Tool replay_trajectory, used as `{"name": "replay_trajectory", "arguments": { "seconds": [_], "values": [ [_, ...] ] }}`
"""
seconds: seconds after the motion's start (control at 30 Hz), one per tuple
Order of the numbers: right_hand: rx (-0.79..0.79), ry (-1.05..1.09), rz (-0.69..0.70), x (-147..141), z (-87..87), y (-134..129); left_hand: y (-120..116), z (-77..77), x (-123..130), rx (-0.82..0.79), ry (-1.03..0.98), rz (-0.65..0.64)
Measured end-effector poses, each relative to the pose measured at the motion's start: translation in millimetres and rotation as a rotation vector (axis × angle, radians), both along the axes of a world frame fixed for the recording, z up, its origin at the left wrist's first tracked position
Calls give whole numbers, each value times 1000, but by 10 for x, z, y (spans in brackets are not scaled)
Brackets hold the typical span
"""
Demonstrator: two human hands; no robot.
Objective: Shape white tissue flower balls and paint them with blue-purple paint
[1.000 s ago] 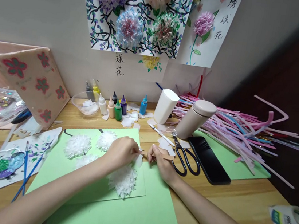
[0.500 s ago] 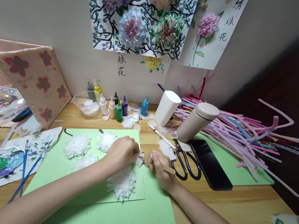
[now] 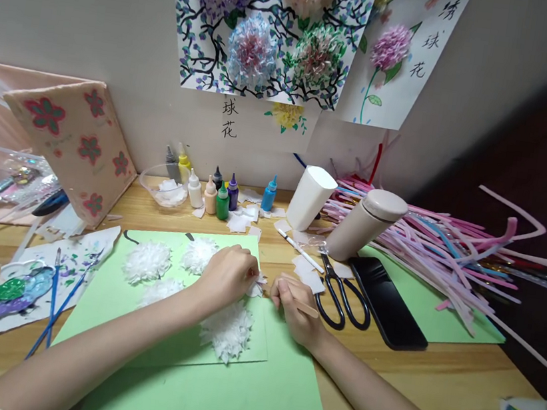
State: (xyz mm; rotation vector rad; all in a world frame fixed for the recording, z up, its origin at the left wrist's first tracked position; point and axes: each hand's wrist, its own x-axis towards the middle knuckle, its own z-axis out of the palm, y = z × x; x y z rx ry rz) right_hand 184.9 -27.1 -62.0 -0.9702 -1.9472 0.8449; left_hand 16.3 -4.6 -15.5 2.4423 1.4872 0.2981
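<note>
My left hand (image 3: 230, 273) is closed, its fingertips pinching a small piece of white paper (image 3: 256, 288) above the upper right of the green sheet (image 3: 173, 353). Just to the right, my right hand (image 3: 297, 312) grips a flat wooden stick (image 3: 304, 308), whose tip lies close to the paper piece. Beneath my left wrist and forearm several fluffy white paper flowers rest on the sheet: one at lower right (image 3: 229, 333), one at upper left (image 3: 147, 262), and another (image 3: 197, 255) beside my knuckles. My forearm partly hides a further one.
Black-handled scissors (image 3: 344, 302), a black phone (image 3: 388, 303) and loose paper squares (image 3: 309, 273) lie right of my hands. Behind stand small paint bottles (image 3: 222, 201), a white container (image 3: 310, 198) and a grey-beige tumbler (image 3: 366, 225). Pipe cleaners (image 3: 438, 254) spread at right; brushes (image 3: 53, 300) lie left.
The view has shifted slightly, so the background sits further right. Both hands stay close together with the same grips; the white paper at my left fingertips has turned a little.
</note>
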Motion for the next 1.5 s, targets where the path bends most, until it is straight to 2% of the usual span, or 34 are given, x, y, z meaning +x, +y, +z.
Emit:
{"name": "replay_trajectory", "arguments": {
  "seconds": [0.27, 0.5, 0.6, 0.77, 0.97, 1.13, 1.5],
  "values": [
    [-68, -8, -10, -20, 22, 8, 139, 29, -150, 80, 57, 122],
    [-284, 76, -105, -86, -65, 69, 192, -32, -234, 24, 173, 59],
    [-308, 150, -109, -91, -94, 75, 183, -18, -238, 8, 194, 24],
    [-171, 134, -142, -24, -115, 15, 192, 27, -230, -14, 271, -34],
    [31, 107, -93, 27, -95, -50, 148, 110, -157, -50, 384, -72],
    [67, 33, -21, 3, -44, -50, 126, 142, -128, -49, 467, -117],
    [59, -72, 9, -33, -16, -3, 127, 139, -150, -55, 422, -119]
  ]
}}
